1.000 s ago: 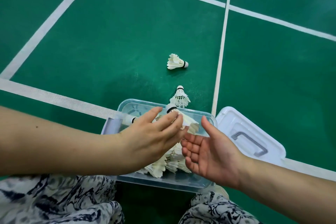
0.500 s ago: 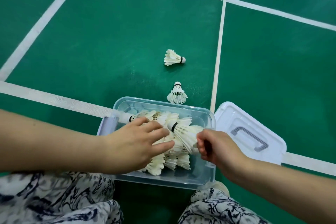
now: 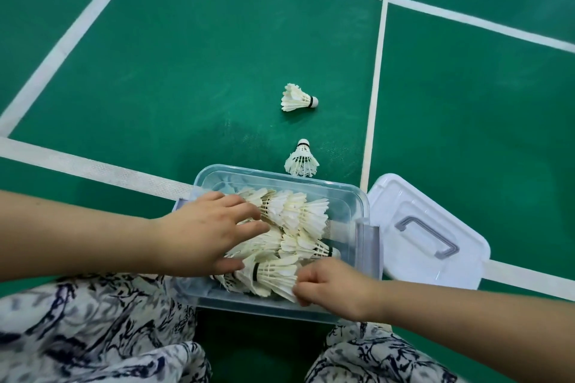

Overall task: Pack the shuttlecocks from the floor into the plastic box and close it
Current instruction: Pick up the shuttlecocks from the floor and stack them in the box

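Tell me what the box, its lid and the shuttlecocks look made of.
Box: clear glossy plastic; feathers show through its near wall. Lid: milky white plastic with a grey handle. Shuttlecocks: apparently real feathers, off-white with separate vanes and thin quills; their white tips could be cork or foam.

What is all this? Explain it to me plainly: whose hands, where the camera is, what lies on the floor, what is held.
No machine here: these are a person's two bare hands, filmed by one camera worn on the head, looking down. A clear plastic box stands on the green floor, with a pile of shuttlecocks inside. The left hand rests flat on the pile; the right hand pinches the feathers of the front shuttlecock. Beyond the box lie a near shuttlecock and a far shuttlecock. The white lid lies beside the box, off.
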`<action>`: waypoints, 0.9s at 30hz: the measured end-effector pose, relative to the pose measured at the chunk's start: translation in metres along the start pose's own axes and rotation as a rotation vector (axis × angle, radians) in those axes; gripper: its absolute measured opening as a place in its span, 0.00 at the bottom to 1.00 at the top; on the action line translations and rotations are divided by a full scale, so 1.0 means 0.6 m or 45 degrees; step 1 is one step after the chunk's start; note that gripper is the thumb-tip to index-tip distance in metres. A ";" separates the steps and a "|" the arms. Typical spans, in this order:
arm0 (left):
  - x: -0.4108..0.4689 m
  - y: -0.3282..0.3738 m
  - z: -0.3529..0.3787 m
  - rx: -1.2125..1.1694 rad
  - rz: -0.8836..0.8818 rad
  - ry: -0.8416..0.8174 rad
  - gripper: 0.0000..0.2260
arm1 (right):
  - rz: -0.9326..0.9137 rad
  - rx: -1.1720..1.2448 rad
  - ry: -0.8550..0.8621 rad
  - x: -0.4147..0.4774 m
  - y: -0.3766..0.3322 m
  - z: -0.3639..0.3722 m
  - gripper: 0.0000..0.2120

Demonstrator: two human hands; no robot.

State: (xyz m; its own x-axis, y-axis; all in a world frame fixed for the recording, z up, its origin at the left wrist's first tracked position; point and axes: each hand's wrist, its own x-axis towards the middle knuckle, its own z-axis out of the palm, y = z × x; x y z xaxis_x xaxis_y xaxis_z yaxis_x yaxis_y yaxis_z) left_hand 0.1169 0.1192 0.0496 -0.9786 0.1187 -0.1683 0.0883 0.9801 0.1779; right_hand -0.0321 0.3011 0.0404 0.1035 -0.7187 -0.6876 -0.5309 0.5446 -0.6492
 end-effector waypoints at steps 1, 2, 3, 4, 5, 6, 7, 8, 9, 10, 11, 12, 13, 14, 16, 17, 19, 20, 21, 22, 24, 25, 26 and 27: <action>0.002 -0.001 0.002 0.004 0.011 0.010 0.25 | 0.000 -0.068 -0.013 0.010 0.001 0.003 0.12; 0.004 -0.002 0.003 0.002 0.016 0.013 0.25 | 0.008 -0.143 -0.021 0.019 0.002 0.007 0.12; 0.005 -0.002 0.005 -0.004 0.022 0.018 0.26 | 0.016 -0.214 -0.028 0.027 0.003 0.010 0.12; 0.006 -0.002 0.006 -0.015 0.027 0.013 0.26 | 0.019 -0.270 -0.037 0.033 0.003 0.015 0.12; 0.006 -0.001 0.007 -0.021 0.030 0.003 0.26 | 0.017 -0.311 -0.045 0.036 0.002 0.017 0.13; 0.005 -0.001 0.007 -0.024 0.028 -0.011 0.26 | 0.012 -0.339 -0.057 0.037 0.000 0.018 0.13; 0.006 -0.002 0.007 -0.018 0.028 -0.002 0.26 | 0.009 -0.355 -0.075 0.036 -0.002 0.015 0.14; 0.008 -0.004 0.006 -0.011 0.034 0.022 0.26 | 0.013 -0.370 -0.088 0.034 -0.004 0.008 0.15; 0.010 -0.006 0.004 -0.021 0.042 0.050 0.25 | 0.031 -0.376 -0.095 0.031 -0.005 0.000 0.17; 0.013 -0.009 0.001 -0.042 0.044 0.074 0.24 | 0.057 -0.357 -0.088 0.026 -0.007 -0.010 0.19; 0.019 -0.013 -0.003 -0.057 0.036 0.100 0.23 | 0.079 -0.311 -0.057 0.022 -0.009 -0.024 0.20; 0.027 -0.017 -0.012 -0.063 0.023 0.129 0.22 | 0.093 -0.248 0.000 0.018 -0.011 -0.042 0.20; 0.037 -0.021 -0.021 -0.071 0.009 0.158 0.20 | 0.106 -0.183 0.073 0.013 -0.016 -0.060 0.20; 0.047 -0.025 -0.031 -0.097 -0.008 0.187 0.19 | 0.113 -0.125 0.155 0.011 -0.020 -0.080 0.20; 0.071 -0.034 -0.052 -0.205 -0.058 0.220 0.18 | 0.120 -0.029 0.323 0.016 -0.025 -0.121 0.21; 0.085 -0.040 -0.062 -0.256 -0.092 0.236 0.19 | 0.127 0.008 0.397 0.024 -0.025 -0.141 0.21; 0.115 -0.060 -0.076 -0.312 -0.185 0.249 0.24 | 0.136 0.039 0.539 0.049 -0.020 -0.182 0.20; 0.131 -0.074 -0.079 -0.305 -0.234 0.236 0.26 | 0.151 0.048 0.608 0.066 -0.015 -0.201 0.20; 0.149 -0.091 -0.078 -0.283 -0.283 0.214 0.26 | 0.174 0.076 0.671 0.085 -0.006 -0.218 0.18; 0.168 -0.111 -0.071 -0.264 -0.340 0.180 0.24 | 0.199 0.117 0.717 0.105 0.006 -0.233 0.16; 0.212 -0.154 -0.050 -0.250 -0.494 0.088 0.17 | 0.254 0.154 0.741 0.146 0.027 -0.251 0.10; 0.232 -0.176 -0.036 -0.259 -0.578 0.061 0.16 | 0.291 0.098 0.724 0.164 0.036 -0.255 0.08; 0.250 -0.196 -0.022 -0.279 -0.661 0.051 0.17 | 0.330 0.001 0.697 0.179 0.044 -0.256 0.10; 0.263 -0.215 -0.010 -0.303 -0.739 0.050 0.18 | 0.370 -0.100 0.668 0.192 0.049 -0.254 0.15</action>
State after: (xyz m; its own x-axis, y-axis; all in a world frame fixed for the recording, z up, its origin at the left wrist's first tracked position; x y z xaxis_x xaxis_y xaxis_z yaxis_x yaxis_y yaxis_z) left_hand -0.0501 0.0109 0.0058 -0.8610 -0.4327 -0.2674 -0.4991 0.8202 0.2797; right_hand -0.1642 0.1686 -0.0082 -0.4734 -0.6734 -0.5678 -0.5381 0.7315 -0.4188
